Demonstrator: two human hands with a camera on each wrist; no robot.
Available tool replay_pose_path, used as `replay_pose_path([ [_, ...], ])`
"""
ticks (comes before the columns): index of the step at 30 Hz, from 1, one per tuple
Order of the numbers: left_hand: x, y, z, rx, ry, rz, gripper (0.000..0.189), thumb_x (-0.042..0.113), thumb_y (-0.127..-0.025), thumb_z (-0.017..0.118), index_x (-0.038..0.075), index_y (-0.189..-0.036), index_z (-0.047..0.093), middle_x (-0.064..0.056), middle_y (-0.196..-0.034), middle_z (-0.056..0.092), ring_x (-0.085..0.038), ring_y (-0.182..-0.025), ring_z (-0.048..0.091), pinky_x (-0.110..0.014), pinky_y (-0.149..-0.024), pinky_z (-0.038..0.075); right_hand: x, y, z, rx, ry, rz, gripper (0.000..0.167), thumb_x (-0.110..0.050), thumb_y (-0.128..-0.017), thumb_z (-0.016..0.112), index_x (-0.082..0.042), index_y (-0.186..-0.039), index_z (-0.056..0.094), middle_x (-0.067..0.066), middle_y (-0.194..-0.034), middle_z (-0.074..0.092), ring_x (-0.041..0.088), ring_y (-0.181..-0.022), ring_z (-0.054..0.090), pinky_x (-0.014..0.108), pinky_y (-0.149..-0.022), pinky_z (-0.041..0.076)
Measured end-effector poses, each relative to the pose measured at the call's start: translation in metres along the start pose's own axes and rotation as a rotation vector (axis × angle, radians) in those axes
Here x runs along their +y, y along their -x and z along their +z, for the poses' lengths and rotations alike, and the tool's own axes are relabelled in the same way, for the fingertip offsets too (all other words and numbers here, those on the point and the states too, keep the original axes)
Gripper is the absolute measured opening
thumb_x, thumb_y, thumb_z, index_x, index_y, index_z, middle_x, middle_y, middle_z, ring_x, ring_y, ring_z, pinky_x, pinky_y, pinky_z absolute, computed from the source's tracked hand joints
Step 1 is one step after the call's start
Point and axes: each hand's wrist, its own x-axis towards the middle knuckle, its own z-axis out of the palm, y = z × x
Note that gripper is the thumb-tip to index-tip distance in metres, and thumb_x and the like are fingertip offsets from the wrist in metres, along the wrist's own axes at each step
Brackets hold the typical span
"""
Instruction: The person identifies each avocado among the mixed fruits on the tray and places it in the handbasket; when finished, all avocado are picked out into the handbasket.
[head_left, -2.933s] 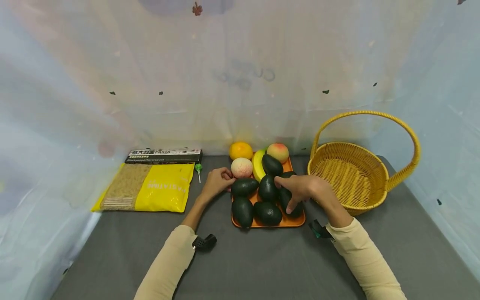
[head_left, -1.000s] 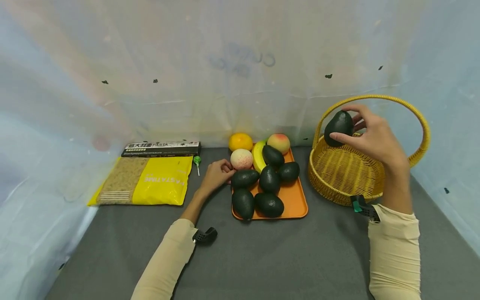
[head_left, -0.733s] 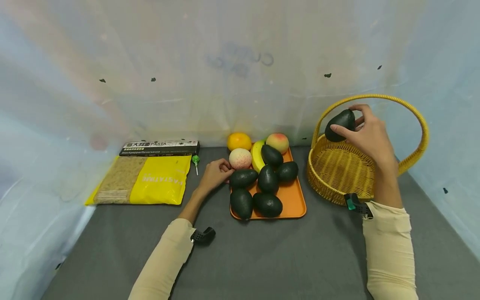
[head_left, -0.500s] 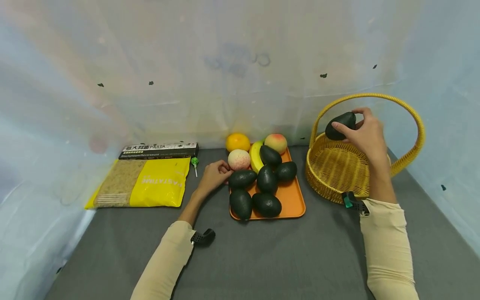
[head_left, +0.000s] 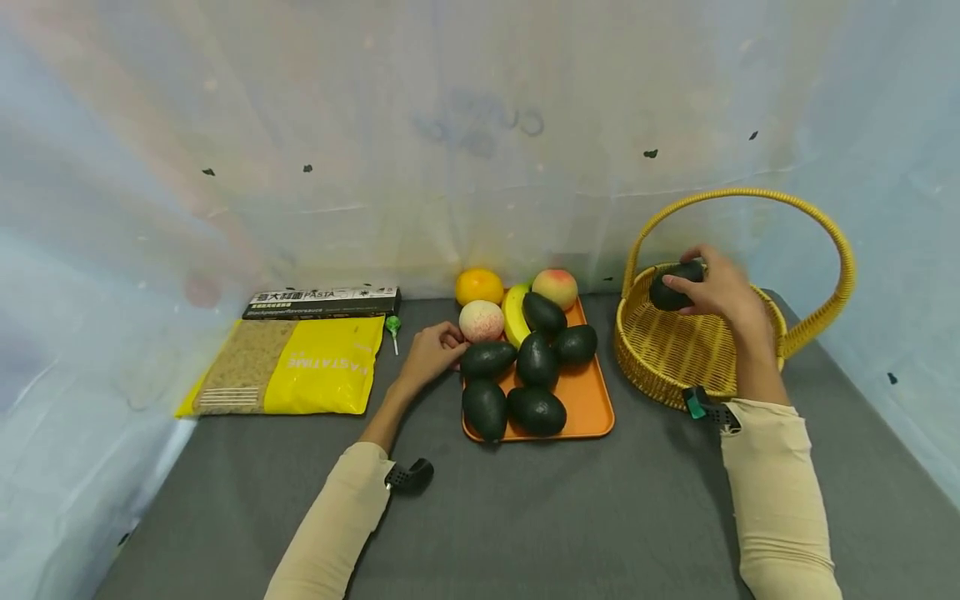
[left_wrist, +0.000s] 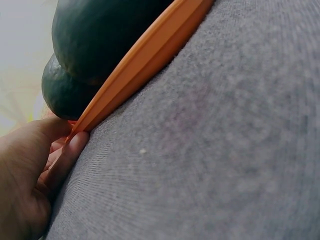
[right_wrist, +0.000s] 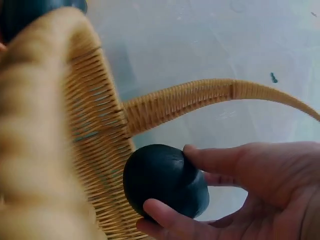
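Observation:
My right hand (head_left: 723, 287) grips a dark green avocado (head_left: 667, 293) inside the yellow wicker basket (head_left: 645, 377), under its arched handle. In the right wrist view the fingers and thumb close round the avocado (right_wrist: 162, 177) beside the woven wall. My left hand (head_left: 431, 357) is at the left side of the orange tray (head_left: 588, 404); the left wrist view shows thumb and finger pinching the tray's rim (left_wrist: 135, 70). On the tray lie several avocados (head_left: 537, 411), a banana (head_left: 515, 315), a pale speckled peach (head_left: 482, 321) and a reddish peach (head_left: 557, 287).
An orange fruit (head_left: 479, 287) sits at the tray's back left. Farther left are a yellow pasta bag (head_left: 322, 367), a black pasta box (head_left: 322, 305) and a green lollipop (head_left: 393, 325). A pale curtain (head_left: 480, 192) hangs behind the grey table (head_left: 510, 517).
My right hand has taken an avocado from the tray's right side, carried it right to the basket, turned it and lowered it inside. The left hand has stayed at the tray.

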Motion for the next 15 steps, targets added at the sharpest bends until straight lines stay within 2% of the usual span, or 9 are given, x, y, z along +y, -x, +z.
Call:
replay_pose_path([
  [3,-0.002,0.001,0.001,-0.003,0.001,-0.004,0.022,0.019,-0.094,0.075,0.001,-0.106,0.071,-0.016,-0.085,0.076,-0.006,-0.055,0.066,-0.024,-0.056,0.058,0.007,-0.004,0.006,-0.051,0.080,0.014,0.071,-0.036,-0.106,0.058,0.004,-0.157,0.028,0.044,-0.146,0.037,0.052,-0.107,0.067,0.053,-0.084,0.061],
  [5,-0.003,0.001,0.002,-0.010,0.005,-0.005,0.022,0.020,-0.094,0.075,0.002,-0.106,0.071,-0.016,-0.086,0.076,-0.006,-0.056,0.067,-0.024,-0.057,0.059,0.011,-0.005,0.009,-0.098,0.163,0.024,0.073,-0.033,-0.106,0.058,0.005,-0.159,0.026,0.044,-0.151,0.035,0.059,-0.125,0.054,0.065,-0.099,0.051],
  [7,-0.004,0.000,0.003,-0.013,0.007,-0.004,0.021,0.020,-0.095,0.075,0.003,-0.107,0.071,-0.016,-0.086,0.076,-0.006,-0.057,0.067,-0.025,-0.057,0.059,0.013,-0.007,0.011,-0.149,0.240,0.030,0.076,-0.029,-0.105,0.058,0.007,-0.161,0.021,0.043,-0.156,0.029,0.063,-0.137,0.040,0.072,-0.108,0.039],
  [9,-0.005,-0.001,0.003,-0.011,0.009,-0.002,0.021,0.021,-0.095,0.074,0.003,-0.106,0.071,-0.015,-0.086,0.076,-0.006,-0.057,0.067,-0.025,-0.057,0.059,0.014,-0.009,0.012,-0.194,0.286,0.030,0.079,-0.027,-0.104,0.058,0.009,-0.161,0.017,0.043,-0.159,0.024,0.065,-0.142,0.030,0.075,-0.112,0.034],
  [15,-0.003,0.000,0.002,0.009,0.010,0.006,0.022,0.020,-0.094,0.075,0.001,-0.104,0.071,-0.016,-0.084,0.075,-0.007,-0.057,0.067,-0.026,-0.057,0.059,0.012,-0.009,0.012,-0.258,0.329,0.024,0.083,-0.030,-0.104,0.058,0.006,-0.164,0.011,0.044,-0.163,0.017,0.067,-0.145,0.024,0.077,-0.115,0.028],
])
